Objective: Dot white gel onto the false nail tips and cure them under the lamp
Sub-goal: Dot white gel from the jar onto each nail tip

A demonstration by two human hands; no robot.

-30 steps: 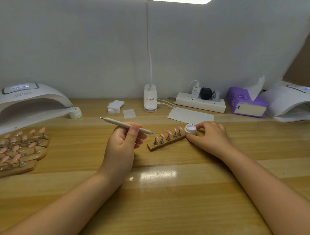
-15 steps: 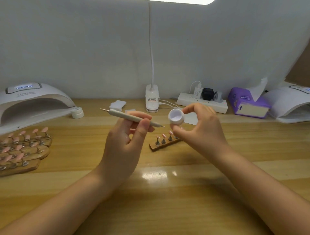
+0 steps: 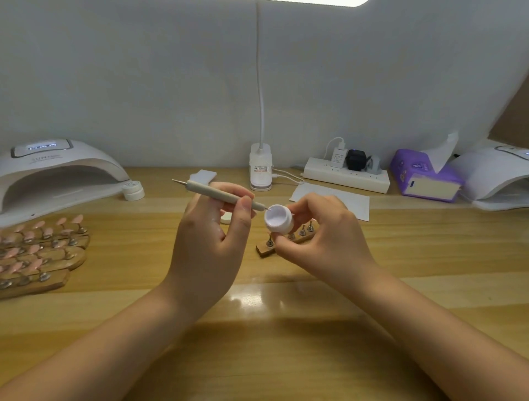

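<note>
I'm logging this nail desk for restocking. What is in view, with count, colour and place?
dotting tool: 1, grey, left hand
gel pot: 1, white, right hand
nail strip: 1, wooden, beneath the pot
nail strips: several, pink tips, left
cure lamps: 2, white, far left and far right
closed jar: 1, white, by left lamp
desk lamp: 1, white, rear
power strip: 1, white, rear
tissue pack: 1, purple, right
left hand: grips tool
right hand: holds pot

Glossy wood desk [image 3: 429,252] w/ white backdrop [image 3: 143,80], bright overhead light [image 3: 315,1].
</note>
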